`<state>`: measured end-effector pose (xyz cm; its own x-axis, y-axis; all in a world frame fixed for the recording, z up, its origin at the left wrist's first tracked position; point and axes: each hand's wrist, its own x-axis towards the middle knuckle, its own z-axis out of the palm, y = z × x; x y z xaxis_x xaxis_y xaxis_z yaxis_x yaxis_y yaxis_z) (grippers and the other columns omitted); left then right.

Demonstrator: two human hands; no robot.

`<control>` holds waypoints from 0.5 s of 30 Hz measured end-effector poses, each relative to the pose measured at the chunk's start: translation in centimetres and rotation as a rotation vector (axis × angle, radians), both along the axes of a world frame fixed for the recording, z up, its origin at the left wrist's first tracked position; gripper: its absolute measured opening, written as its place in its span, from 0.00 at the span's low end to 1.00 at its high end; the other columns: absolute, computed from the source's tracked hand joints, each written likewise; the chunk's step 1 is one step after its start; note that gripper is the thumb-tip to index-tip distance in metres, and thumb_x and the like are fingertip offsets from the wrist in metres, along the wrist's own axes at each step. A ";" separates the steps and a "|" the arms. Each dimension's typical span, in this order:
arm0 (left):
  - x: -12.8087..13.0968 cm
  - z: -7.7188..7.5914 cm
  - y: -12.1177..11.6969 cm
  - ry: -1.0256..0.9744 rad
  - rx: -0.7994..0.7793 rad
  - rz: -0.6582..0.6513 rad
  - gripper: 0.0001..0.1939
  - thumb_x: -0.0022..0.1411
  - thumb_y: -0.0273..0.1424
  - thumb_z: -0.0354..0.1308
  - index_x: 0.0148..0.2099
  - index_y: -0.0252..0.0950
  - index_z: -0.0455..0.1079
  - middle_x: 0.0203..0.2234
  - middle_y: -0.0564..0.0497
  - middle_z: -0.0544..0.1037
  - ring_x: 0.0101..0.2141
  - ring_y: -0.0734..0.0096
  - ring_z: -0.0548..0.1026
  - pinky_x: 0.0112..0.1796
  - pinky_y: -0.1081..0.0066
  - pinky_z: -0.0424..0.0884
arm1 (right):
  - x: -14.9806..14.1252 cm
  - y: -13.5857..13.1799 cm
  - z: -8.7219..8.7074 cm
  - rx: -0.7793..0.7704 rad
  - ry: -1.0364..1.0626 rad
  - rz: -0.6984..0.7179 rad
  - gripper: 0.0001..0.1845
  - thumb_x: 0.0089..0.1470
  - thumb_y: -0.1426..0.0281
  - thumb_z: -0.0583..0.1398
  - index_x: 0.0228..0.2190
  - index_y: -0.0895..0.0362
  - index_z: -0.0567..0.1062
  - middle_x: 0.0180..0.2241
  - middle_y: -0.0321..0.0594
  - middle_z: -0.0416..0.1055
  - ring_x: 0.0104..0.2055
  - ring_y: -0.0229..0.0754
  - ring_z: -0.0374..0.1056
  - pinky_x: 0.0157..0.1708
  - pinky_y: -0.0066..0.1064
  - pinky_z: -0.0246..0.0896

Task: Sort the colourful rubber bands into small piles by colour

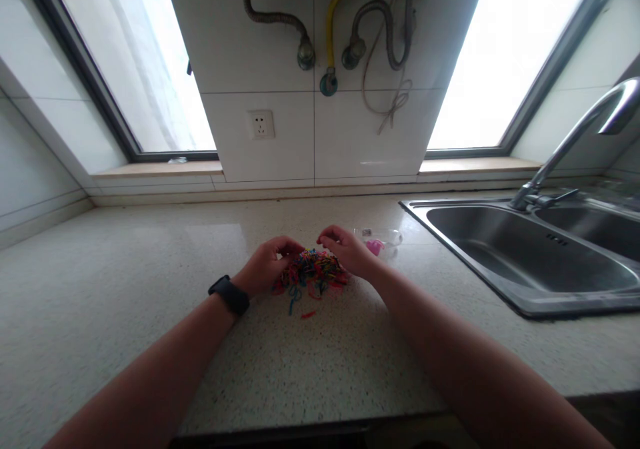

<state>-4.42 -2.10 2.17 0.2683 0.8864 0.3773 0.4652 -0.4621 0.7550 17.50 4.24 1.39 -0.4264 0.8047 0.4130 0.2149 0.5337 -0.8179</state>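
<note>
A small heap of many-coloured little elastic bands (pixel 311 272) lies on the speckled stone counter (pixel 150 289). My left hand (pixel 267 264), with a black band on its wrist, rests at the heap's left side, fingers curled down into the bands. My right hand (pixel 347 249) sits at the heap's right side, fingers bent and pinched over its top edge. What either hand's fingertips hold is too small to make out. A clear plastic bag with something pink in it (pixel 380 241) lies just behind my right hand. A few loose bands lie in front of the heap.
A steel double sink (pixel 525 262) with a curved tap (pixel 575 136) fills the right side. Behind the counter stand a tiled wall with a socket (pixel 261 124) and hoses (pixel 330 29), and windows on both sides. The counter's front edge runs along the bottom.
</note>
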 end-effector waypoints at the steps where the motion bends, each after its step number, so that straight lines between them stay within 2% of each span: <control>1: 0.0 0.1 0.0 0.009 0.003 0.005 0.08 0.62 0.30 0.58 0.43 0.36 0.75 0.36 0.49 0.80 0.37 0.67 0.75 0.41 0.66 0.70 | 0.0 0.1 0.0 0.012 -0.002 -0.008 0.09 0.56 0.64 0.57 0.34 0.57 0.73 0.32 0.39 0.73 0.34 0.39 0.66 0.36 0.31 0.58; 5: 0.0 0.3 -0.2 0.051 0.005 0.014 0.10 0.62 0.35 0.59 0.42 0.37 0.76 0.35 0.49 0.80 0.33 0.68 0.73 0.37 0.67 0.69 | 0.1 0.3 -0.2 0.036 -0.028 -0.034 0.09 0.57 0.64 0.56 0.33 0.56 0.73 0.32 0.38 0.73 0.34 0.39 0.66 0.37 0.32 0.59; 11: 0.0 0.2 -0.2 0.049 0.001 0.002 0.13 0.62 0.39 0.60 0.43 0.36 0.75 0.36 0.47 0.79 0.35 0.66 0.74 0.38 0.66 0.69 | 0.2 0.2 -0.3 0.073 -0.084 -0.050 0.09 0.58 0.65 0.56 0.34 0.56 0.73 0.32 0.39 0.73 0.34 0.39 0.67 0.35 0.31 0.60; 15: -0.1 0.3 -0.2 0.035 0.048 0.047 0.16 0.66 0.43 0.55 0.45 0.35 0.73 0.37 0.47 0.78 0.37 0.66 0.75 0.40 0.65 0.70 | 0.6 -0.2 -0.3 0.075 -0.205 -0.025 0.13 0.60 0.61 0.56 0.40 0.56 0.73 0.36 0.41 0.74 0.37 0.41 0.69 0.38 0.34 0.63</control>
<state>-4.54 -2.30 2.51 0.2410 0.8795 0.4103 0.5132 -0.4743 0.7153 18.13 4.07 1.12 -0.4878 0.7865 0.3789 0.3871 0.5839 -0.7136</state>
